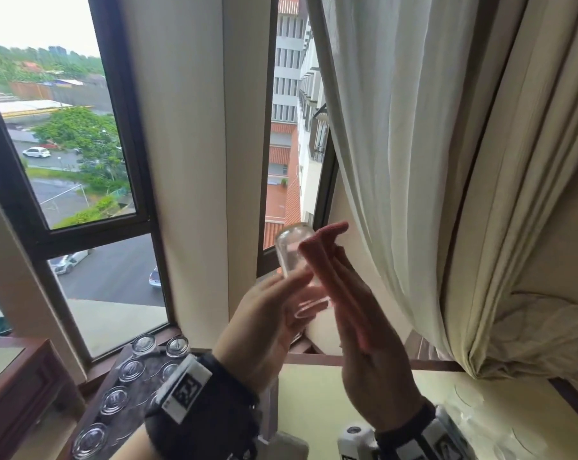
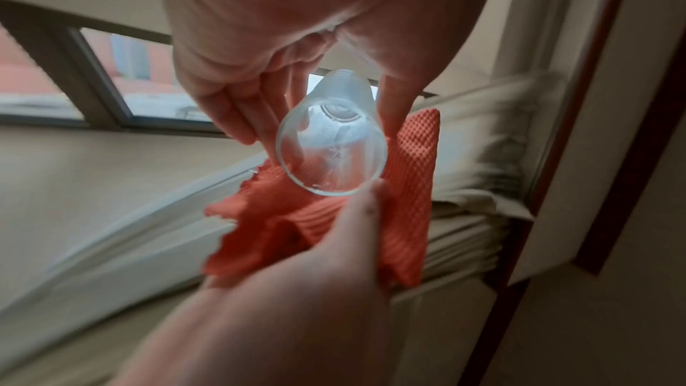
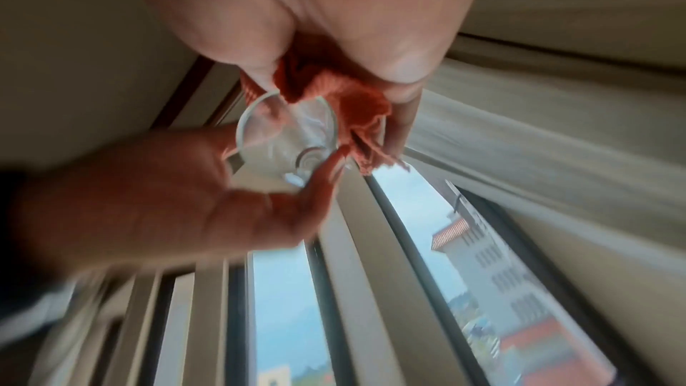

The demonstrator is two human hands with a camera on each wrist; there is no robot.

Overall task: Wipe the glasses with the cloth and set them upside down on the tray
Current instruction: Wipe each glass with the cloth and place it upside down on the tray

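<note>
My left hand [image 1: 281,303] grips a clear glass [image 1: 292,250] raised in front of the window, its base pointing up and away and its mouth toward me. My right hand [image 1: 357,313] holds a folded orange cloth [image 1: 327,257] flat against the glass's right side. The left wrist view looks into the open mouth of the glass [image 2: 330,146], with the cloth [image 2: 408,187] behind it. In the right wrist view the cloth [image 3: 334,90] is bunched between thumb and fingers beside the glass [image 3: 289,134]. A dark tray [image 1: 148,370] at lower left carries several upturned glasses [image 1: 115,400].
A cream curtain [image 1: 447,194] hangs close on the right, bunched on the sill. A window [image 1: 65,144] with dark frames fills the left. A cream tabletop [image 1: 314,393] lies below my hands, with faint clear glasses [image 1: 513,436] at its lower right. A wooden edge [image 1: 22,393] borders the tray's left.
</note>
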